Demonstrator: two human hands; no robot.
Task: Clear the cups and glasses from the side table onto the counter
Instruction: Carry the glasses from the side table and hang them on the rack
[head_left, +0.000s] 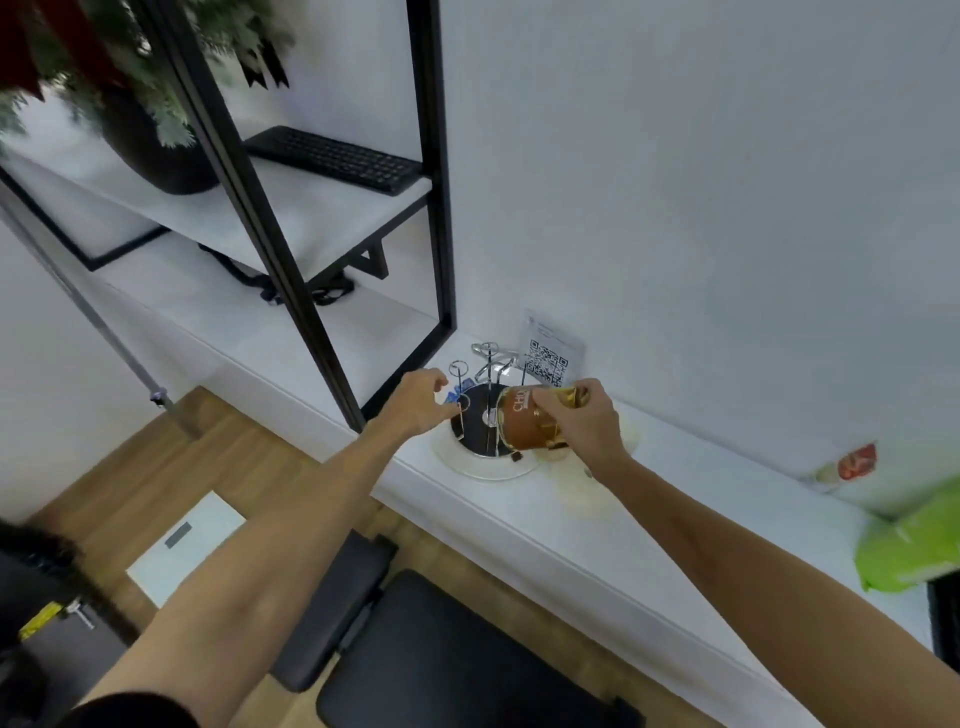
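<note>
The left hand hovers with fingers loosely curled, holding nothing, at the left edge of a wire rack on the white counter. Just right, the right hand grips a brown cup, tilted on its side over the rack.

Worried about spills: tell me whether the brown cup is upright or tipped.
Tipped: the brown cup lies sideways in the right hand.

You have a brown-and-gold cup tipped on its side; it hangs above the white counter.
</note>
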